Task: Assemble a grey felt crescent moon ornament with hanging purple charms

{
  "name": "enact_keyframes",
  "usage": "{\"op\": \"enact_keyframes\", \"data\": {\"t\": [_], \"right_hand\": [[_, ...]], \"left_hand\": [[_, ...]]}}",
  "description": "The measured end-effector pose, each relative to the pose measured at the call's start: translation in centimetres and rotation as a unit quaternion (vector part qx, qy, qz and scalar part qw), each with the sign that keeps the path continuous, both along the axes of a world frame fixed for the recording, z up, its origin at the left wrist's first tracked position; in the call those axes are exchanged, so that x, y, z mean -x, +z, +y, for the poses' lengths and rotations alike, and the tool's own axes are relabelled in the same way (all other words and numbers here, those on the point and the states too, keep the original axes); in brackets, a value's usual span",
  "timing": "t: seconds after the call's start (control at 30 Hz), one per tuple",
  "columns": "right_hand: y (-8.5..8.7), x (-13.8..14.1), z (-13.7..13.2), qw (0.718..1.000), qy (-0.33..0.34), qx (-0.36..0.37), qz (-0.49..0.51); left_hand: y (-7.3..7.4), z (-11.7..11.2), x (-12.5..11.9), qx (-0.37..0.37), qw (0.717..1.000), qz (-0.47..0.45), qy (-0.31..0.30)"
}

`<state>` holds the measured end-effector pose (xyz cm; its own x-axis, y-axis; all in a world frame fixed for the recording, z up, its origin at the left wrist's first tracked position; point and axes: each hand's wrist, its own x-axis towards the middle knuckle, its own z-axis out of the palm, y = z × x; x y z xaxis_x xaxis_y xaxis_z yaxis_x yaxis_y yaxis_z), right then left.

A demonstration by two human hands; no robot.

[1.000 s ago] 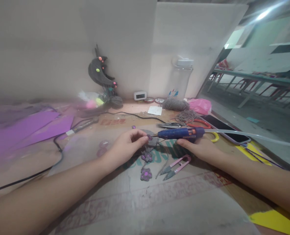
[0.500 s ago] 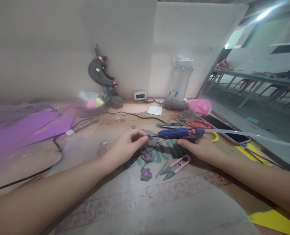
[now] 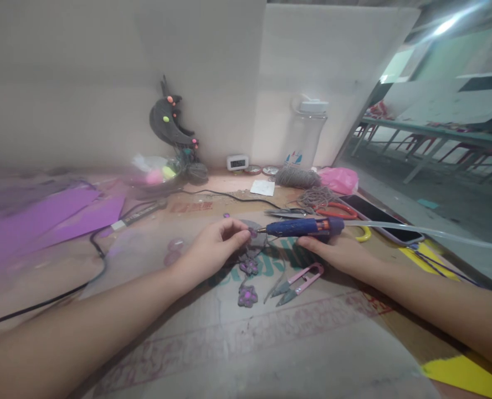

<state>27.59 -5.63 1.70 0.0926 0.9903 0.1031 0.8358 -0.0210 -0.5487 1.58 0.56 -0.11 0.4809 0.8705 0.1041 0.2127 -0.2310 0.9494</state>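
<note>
My right hand [image 3: 331, 246] is closed around a blue hot glue gun [image 3: 298, 226], with a long clear glue stick [image 3: 399, 225] running out of its back end. The gun's nozzle points left and meets a small purple piece [image 3: 252, 233] pinched between the thumb and fingers of my left hand [image 3: 223, 241]. Two grey and purple flowers, an upper flower [image 3: 249, 265] and a lower flower [image 3: 247, 296], lie on the sheet just below. Pink-handled thread snips [image 3: 300, 284] rest to the right of them. Part of a grey round piece [image 3: 259, 239] shows behind my left fingertips.
Behind my hands lie scissors [image 3: 287, 213], grey yarn [image 3: 298, 177], a white digital clock [image 3: 237, 162] and a clear bottle [image 3: 306, 136]. A phone [image 3: 381, 219] is at the right edge. Purple sheets [image 3: 50, 216] and a black cord [image 3: 100, 266] lie left. A dark moon ornament [image 3: 167, 122] stands against the wall.
The glue gun has shifted very slightly left along with my right hand. My left hand stays nearly still, pinching the purple piece at the nozzle.
</note>
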Motion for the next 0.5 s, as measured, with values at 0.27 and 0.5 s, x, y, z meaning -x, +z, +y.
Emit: {"op": "enact_keyframes", "data": {"t": [0.27,0.5], "right_hand": [[1.5,0.3,0.4,0.979,0.114,-0.043,0.165],[3.4,-0.7,2.3,0.959,0.102,-0.096,0.247]], "left_hand": [[0.1,0.0,-0.2,0.016,0.999,-0.039,0.000],[0.1,0.0,-0.2,0.013,1.000,-0.014,0.007]]}}
